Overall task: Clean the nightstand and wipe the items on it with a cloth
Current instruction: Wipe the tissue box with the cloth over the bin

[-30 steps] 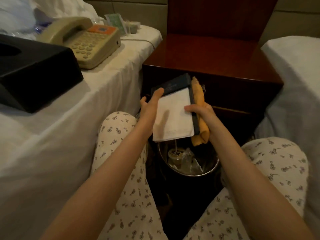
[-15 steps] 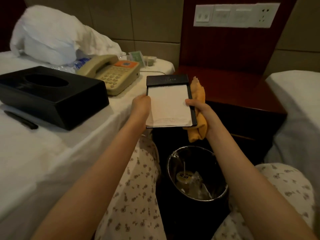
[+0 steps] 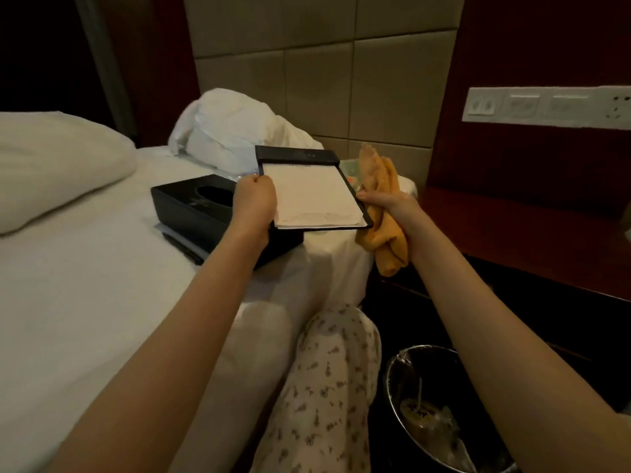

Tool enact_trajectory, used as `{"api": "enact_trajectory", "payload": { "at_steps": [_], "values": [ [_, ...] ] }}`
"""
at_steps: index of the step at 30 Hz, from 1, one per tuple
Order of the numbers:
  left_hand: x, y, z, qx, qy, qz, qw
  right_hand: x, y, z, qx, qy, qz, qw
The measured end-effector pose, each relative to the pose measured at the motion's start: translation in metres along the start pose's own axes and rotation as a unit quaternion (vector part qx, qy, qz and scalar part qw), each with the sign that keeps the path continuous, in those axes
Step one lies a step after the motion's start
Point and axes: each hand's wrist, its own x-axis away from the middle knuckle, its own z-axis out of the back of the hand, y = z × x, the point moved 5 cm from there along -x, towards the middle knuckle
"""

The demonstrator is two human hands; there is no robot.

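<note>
The notepad (image 3: 312, 196), long axis pointing away, is gripped by the left hand (image 3: 254, 203) and, together with the cloth (image 3: 392, 247), by the right hand (image 3: 392, 204).

I have carried the notepad (image 3: 312, 196) up and to the left. A second ago it hung low over the bin (image 3: 388, 384), in front of the nightstand (image 3: 512, 233). Now it is above the bed (image 3: 85, 285), over the tissue box (image 3: 191, 206). My left hand (image 3: 254, 203), then flat along its edge, now grips it. My view has swung left, taking in a pillow (image 3: 51, 158).
</note>
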Motion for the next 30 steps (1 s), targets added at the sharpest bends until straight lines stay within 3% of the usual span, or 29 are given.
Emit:
{"api": "enact_trajectory", "payload": {
  "at_steps": [4, 8, 14, 18, 25, 30],
  "values": [
    [-0.003, 0.012, 0.061, -0.017, 0.09, -0.009, 0.996, 0.007, -0.017, -0.057, 0.131, -0.07, 0.04, 0.988],
    [0.0, 0.003, 0.119, -0.034, 0.148, -0.001, 0.988, 0.022, -0.018, -0.114, 0.263, -0.141, 0.09, 0.95],
    [0.013, -0.014, 0.193, -0.01, 0.215, 0.049, 0.975, 0.042, -0.011, -0.195, 0.358, -0.181, 0.153, 0.903],
    [0.022, -0.028, 0.231, -0.033, 0.256, 0.092, 0.962, 0.052, 0.008, -0.236, 0.42, -0.239, 0.124, 0.867],
    [0.029, -0.053, 0.236, -0.15, 0.264, 0.137, 0.943, 0.054, 0.047, -0.248, 0.414, -0.216, 0.044, 0.883],
    [0.027, -0.053, 0.226, -0.237, 0.27, 0.168, 0.918, 0.052, 0.032, -0.241, 0.374, -0.195, 0.108, 0.9]
  ]
}}
